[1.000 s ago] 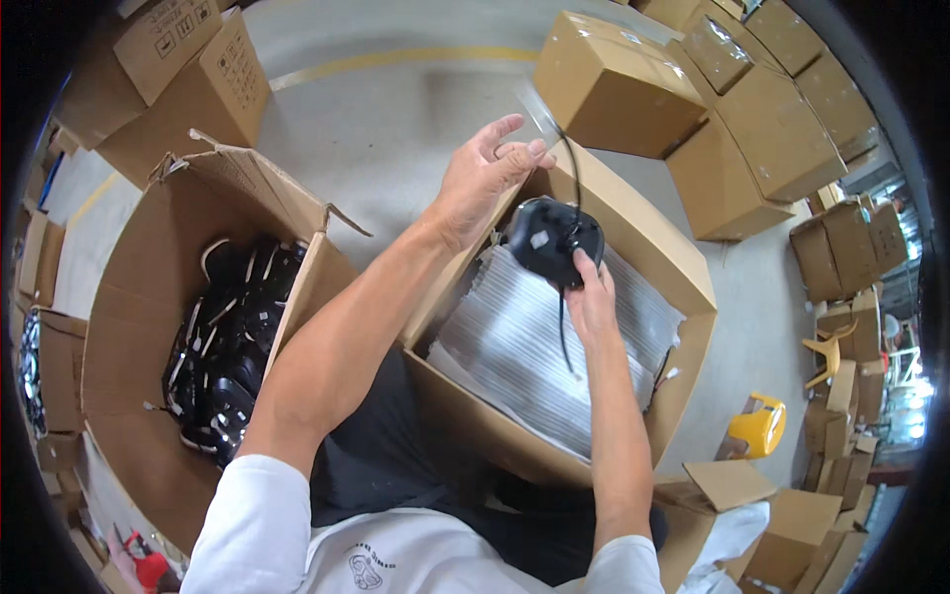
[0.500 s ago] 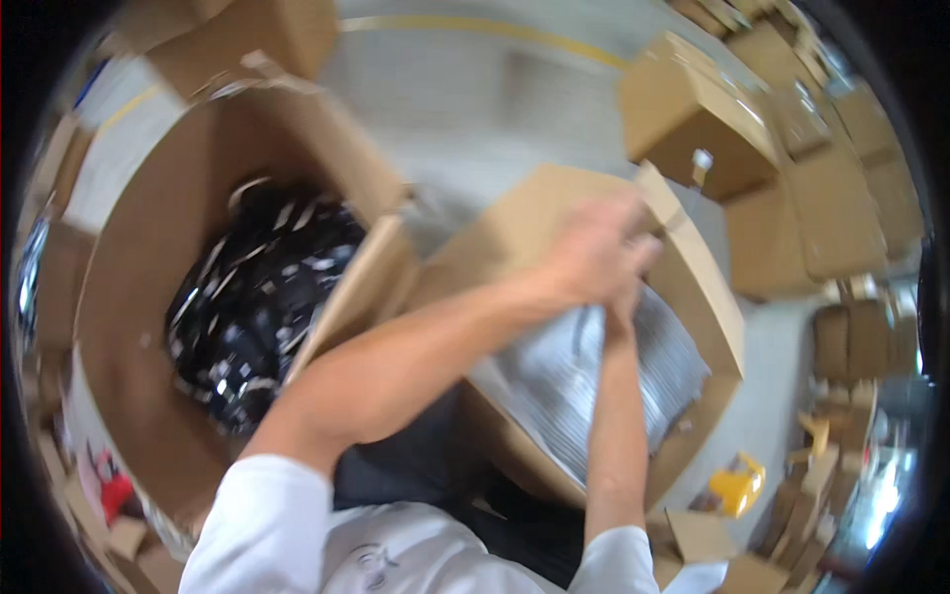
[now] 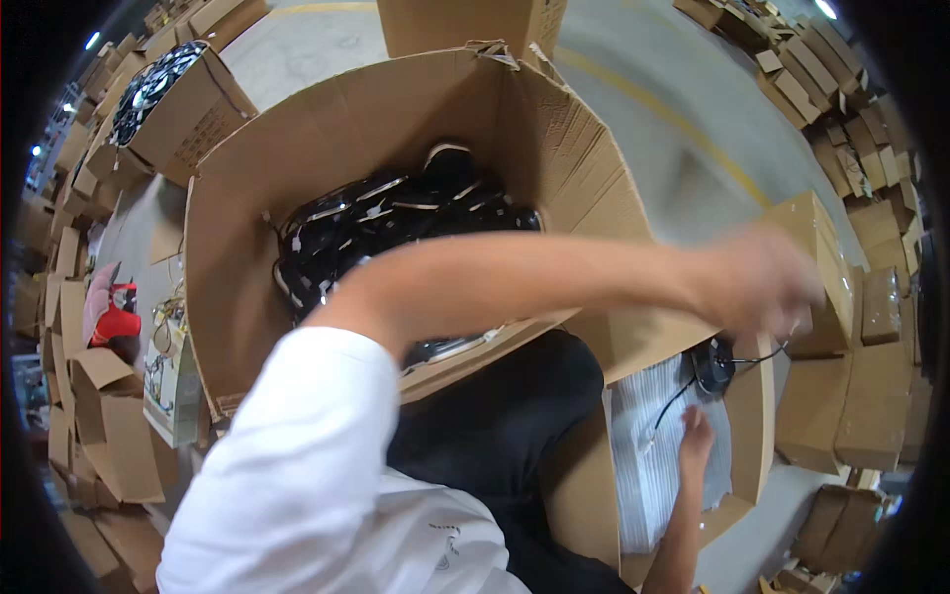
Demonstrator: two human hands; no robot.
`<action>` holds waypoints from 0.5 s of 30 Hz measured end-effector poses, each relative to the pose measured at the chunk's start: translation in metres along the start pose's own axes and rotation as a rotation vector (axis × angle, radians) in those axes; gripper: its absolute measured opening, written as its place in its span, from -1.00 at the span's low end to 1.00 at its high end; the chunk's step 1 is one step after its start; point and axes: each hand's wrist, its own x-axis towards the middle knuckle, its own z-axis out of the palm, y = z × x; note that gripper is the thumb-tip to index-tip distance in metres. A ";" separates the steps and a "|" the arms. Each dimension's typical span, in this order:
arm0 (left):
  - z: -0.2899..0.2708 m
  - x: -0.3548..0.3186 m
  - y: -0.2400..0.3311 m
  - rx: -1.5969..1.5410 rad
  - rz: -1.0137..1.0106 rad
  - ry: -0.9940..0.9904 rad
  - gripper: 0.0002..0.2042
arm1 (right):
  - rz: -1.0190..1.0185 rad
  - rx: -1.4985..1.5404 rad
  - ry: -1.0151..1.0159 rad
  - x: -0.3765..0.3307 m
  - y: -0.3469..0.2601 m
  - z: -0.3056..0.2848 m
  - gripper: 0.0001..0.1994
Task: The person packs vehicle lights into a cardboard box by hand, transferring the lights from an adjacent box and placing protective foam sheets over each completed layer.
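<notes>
My left hand (image 3: 762, 282) reaches across to the right, smeared by motion, fingers curled around the end of a thin black cable. That cable runs down to a small black device (image 3: 712, 364). The device rests on grey ribbed packing sheets (image 3: 643, 495) inside the smaller carton (image 3: 757, 426). A second cord with a pale connector trails from it across the sheets. Beside that cord is my right hand (image 3: 697, 433), its fingers curled in; whatever they may hold is hidden. Under my left arm, the large carton (image 3: 233, 267) contains a pile of black devices and cords (image 3: 396, 203).
Stacked cartons (image 3: 881, 396) line the right side. At the left stand a carton of black coiled items (image 3: 158, 94), a red-and-pink object (image 3: 114, 312) and a pale unit with wires (image 3: 170, 386). A yellow line (image 3: 653, 104) crosses the grey floor.
My view has turned left. Both hands were together over the smaller carton; now they are apart, the left farther right. The black device and its cords now show on the packing sheets.
</notes>
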 end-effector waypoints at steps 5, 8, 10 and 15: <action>-0.184 -0.161 -0.091 0.339 -0.654 0.138 -0.72 | -0.132 0.242 -0.234 -0.141 -0.087 0.050 -0.47; -0.263 -0.368 -0.154 0.862 -0.970 -0.272 -0.22 | -0.354 0.265 -0.298 -0.139 -0.128 0.071 -0.45; -0.277 -0.442 -0.164 0.813 -1.152 -0.663 0.15 | -0.383 0.215 -0.295 -0.134 -0.132 0.081 -0.47; -0.232 -0.484 -0.219 1.064 -0.711 -1.156 0.02 | -0.403 0.084 -0.227 -0.136 -0.123 0.075 -0.58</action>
